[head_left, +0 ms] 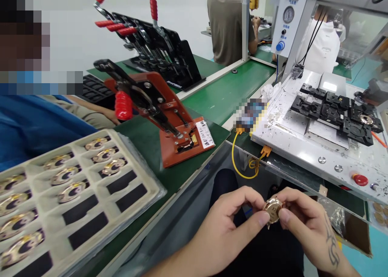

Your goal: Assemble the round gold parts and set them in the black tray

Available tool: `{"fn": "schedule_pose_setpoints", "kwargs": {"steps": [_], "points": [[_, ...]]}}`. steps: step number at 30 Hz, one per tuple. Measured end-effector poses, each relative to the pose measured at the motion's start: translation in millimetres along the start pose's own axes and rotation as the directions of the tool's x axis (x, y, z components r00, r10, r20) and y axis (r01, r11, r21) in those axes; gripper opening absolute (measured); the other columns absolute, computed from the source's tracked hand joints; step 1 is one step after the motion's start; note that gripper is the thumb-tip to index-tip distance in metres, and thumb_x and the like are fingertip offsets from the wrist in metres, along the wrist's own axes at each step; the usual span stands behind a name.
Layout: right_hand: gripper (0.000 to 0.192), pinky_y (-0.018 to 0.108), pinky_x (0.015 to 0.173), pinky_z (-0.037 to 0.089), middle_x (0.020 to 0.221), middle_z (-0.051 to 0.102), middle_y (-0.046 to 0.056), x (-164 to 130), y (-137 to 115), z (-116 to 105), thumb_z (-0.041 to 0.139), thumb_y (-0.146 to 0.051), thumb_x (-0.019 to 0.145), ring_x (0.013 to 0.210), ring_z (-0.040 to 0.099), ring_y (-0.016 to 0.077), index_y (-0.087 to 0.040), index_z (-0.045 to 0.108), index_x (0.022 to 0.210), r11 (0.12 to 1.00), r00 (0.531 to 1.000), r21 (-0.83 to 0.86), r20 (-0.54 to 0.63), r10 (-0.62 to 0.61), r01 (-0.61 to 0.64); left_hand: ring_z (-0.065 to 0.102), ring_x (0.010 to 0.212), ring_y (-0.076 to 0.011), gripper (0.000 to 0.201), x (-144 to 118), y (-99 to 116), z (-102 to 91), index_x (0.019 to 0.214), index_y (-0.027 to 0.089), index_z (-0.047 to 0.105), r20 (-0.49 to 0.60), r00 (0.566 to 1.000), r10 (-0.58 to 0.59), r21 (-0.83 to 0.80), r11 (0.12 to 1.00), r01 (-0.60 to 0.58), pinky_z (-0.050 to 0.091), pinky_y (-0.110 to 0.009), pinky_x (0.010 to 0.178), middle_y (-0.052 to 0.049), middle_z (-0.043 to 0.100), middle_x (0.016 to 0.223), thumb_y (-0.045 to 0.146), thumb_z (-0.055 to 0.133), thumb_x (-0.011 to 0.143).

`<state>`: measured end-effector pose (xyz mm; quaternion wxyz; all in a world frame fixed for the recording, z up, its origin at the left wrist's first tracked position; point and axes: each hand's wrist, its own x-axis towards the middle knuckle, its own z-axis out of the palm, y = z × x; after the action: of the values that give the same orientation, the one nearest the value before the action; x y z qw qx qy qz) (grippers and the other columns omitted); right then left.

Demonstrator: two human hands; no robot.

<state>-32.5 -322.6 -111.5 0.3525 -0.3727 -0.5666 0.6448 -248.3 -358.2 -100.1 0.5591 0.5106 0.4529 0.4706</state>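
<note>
I hold a small round gold watch case low in front of me, between both hands: left hand thumb and right hand fingers clamped on opposite edges, equally near, its flat face turned up toward me.

**An assembly line on a factory floor**

I sit at a workstation in a small-parts assembly plant. A green-topped bench runs past me like a line, with other workers seated along it: a blue sleeve at my left, a person in an olive shirt further up. A red toggle-clamp press stands bolted on its plate, and a black rack of red-handled clamps waits behind it. A moulded tray holds rows of identical gold-coloured parts. To my right, a white machine bed carries black fixtures, a pressure gauge and a red stop button.
</note>
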Motion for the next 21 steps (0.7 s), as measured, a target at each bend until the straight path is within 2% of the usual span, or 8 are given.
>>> {"fn": "schedule_pose_setpoints", "kwargs": {"steps": [15, 21], "points": [[0.010, 0.025, 0.079, 0.058, 0.097, 0.074, 0.002, -0.7, -3.0, -0.4, 0.073, -0.033, 0.106, 0.087, 0.070, 0.0168, -0.032, 0.080, 0.114, 0.995, 0.996, -0.056, 0.025, -0.086, 0.087, 0.066, 0.081, -0.0160, 0.016, -1.6, -1.4, -1.6, 0.094, 0.020, 0.073, -0.013, 1.000, 0.018, 0.044, 0.999, -0.018, 0.052, -0.025, 0.078, -0.001, 0.073, 0.088, 0.034, 0.073, 0.102], [0.014, 0.022, 0.076, 0.057, 0.098, 0.073, 0.000, -0.9, -3.4, -2.9, 0.072, -0.030, 0.107, 0.084, 0.070, 0.0147, -0.035, 0.080, 0.117, 0.989, 0.995, -0.110, 0.018, -0.098, 0.099, 0.066, 0.082, -0.0159, 0.018, -2.3, -5.5, -0.2, 0.094, 0.019, 0.073, 0.017, 1.000, -0.018, -0.036, 0.999, 0.019, 0.052, -0.025, 0.077, -0.001, 0.073, 0.087, 0.035, 0.074, 0.101]]}}
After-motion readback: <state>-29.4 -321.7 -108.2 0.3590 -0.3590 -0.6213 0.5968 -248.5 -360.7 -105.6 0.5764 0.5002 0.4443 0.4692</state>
